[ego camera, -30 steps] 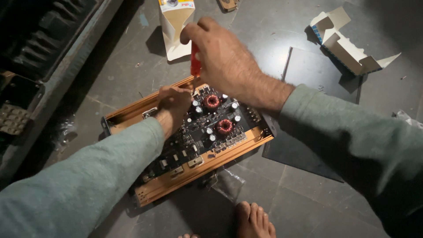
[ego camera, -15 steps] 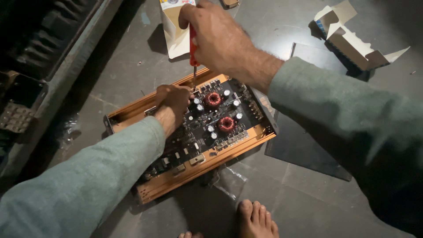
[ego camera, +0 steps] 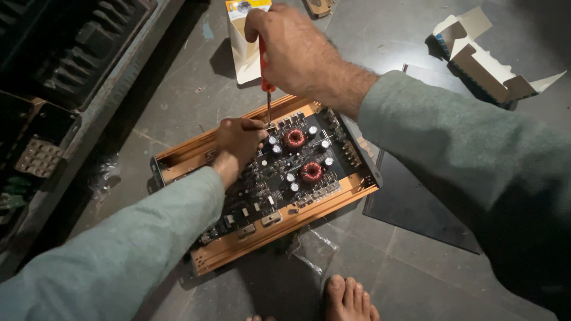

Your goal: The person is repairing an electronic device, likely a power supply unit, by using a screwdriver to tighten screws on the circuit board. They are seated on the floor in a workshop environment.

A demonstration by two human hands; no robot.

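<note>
My right hand (ego camera: 297,50) is closed around the red screwdriver (ego camera: 266,77), held upright, its tip down on the circuit board (ego camera: 279,172). My left hand (ego camera: 238,142) pinches beside the tip. The orange amplifier case (ego camera: 267,229) lies on the floor (ego camera: 178,101).

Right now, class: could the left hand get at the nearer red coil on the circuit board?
Probably yes: the left hand rests on the board beside the red coil, with nothing between them.

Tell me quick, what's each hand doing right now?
Left hand: closed, resting on the circuit board.
Right hand: closed around the red-handled screwdriver.
</note>
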